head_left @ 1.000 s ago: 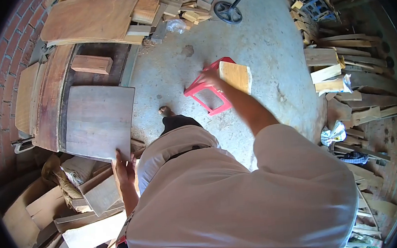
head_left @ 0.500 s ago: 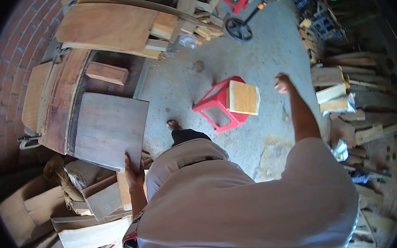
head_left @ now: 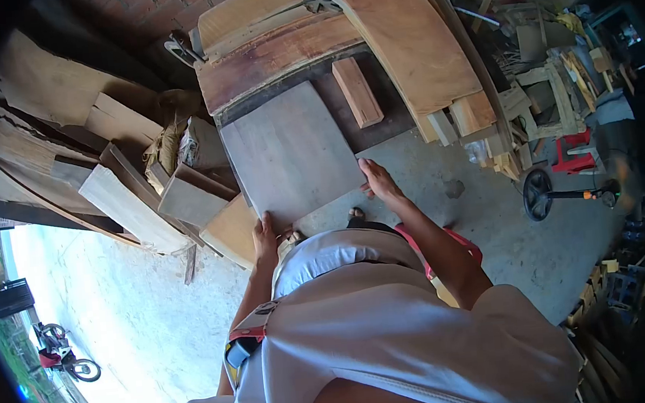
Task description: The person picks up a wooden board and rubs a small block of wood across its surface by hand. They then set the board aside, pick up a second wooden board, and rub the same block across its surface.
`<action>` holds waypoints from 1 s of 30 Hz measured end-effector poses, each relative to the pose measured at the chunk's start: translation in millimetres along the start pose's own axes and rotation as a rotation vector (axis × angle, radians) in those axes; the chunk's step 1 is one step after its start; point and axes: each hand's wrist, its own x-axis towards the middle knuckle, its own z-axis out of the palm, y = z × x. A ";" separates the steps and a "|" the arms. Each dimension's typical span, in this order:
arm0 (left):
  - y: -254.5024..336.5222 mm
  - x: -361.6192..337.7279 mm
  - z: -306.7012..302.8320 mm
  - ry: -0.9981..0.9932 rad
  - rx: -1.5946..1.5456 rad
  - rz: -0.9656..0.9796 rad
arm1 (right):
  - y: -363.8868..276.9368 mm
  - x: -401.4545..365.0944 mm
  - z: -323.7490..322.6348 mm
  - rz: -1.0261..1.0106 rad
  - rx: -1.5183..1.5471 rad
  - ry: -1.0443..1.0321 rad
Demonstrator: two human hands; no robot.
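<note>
A flat greyish-brown square board [head_left: 291, 152] lies on the dark workbench [head_left: 395, 111], its near edge toward my body. My left hand [head_left: 266, 239] grips the board's near left corner, thumb on top. At the near right corner, my right hand [head_left: 379, 180] holds the edge, with its fingers partly hidden below. A reddish wooden block [head_left: 357, 92] rests on the bench just beyond the board's right side.
Long planks [head_left: 408, 40] are stacked right of the block. Scrap boards [head_left: 135, 210] lean at the left. A red stool [head_left: 464, 246] stands partly hidden behind my right arm. A wheeled tool [head_left: 538, 195] and a motorbike [head_left: 63, 352] are farther off.
The view has swung left toward the bench. My right hand has come from above the floor beside the stool to the board's right corner. My left hand still holds the board.
</note>
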 end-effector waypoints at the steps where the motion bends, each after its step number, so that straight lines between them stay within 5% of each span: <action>1: -2.3 -1.3 2.8 0.006 -0.008 0.009 | -6.5 3.8 3.8 -0.021 -0.023 -0.062; 11: -24.0 -10.0 2.7 0.323 0.189 0.240 | 14.7 21.1 -14.6 -0.077 -0.027 -0.251; 13: -24.9 -11.0 2.5 0.353 0.130 0.219 | 46.5 8.5 -48.6 -0.057 -0.062 -0.127; 15: -25.4 -11.7 2.9 0.269 0.015 0.162 | 91.7 -26.3 -106.5 0.200 0.053 0.101; 18: -13.5 -23.5 18.8 0.319 -0.014 0.142 | 246.9 -121.8 -245.0 0.645 0.318 0.553; 20: -14.8 -21.7 19.0 0.331 -0.011 0.150 | 280.6 -210.9 -309.8 0.934 0.419 0.876; 23: -15.2 -20.9 15.2 0.318 -0.021 0.167 | 307.1 -300.9 -356.5 1.065 0.416 1.030; 27: -21.8 -15.4 16.9 0.386 -0.022 0.250 | 312.1 -299.1 -357.5 1.067 0.375 0.953; 30: -23.0 -11.7 23.1 0.468 0.026 0.264 | 306.4 -222.9 -321.6 0.933 0.257 0.717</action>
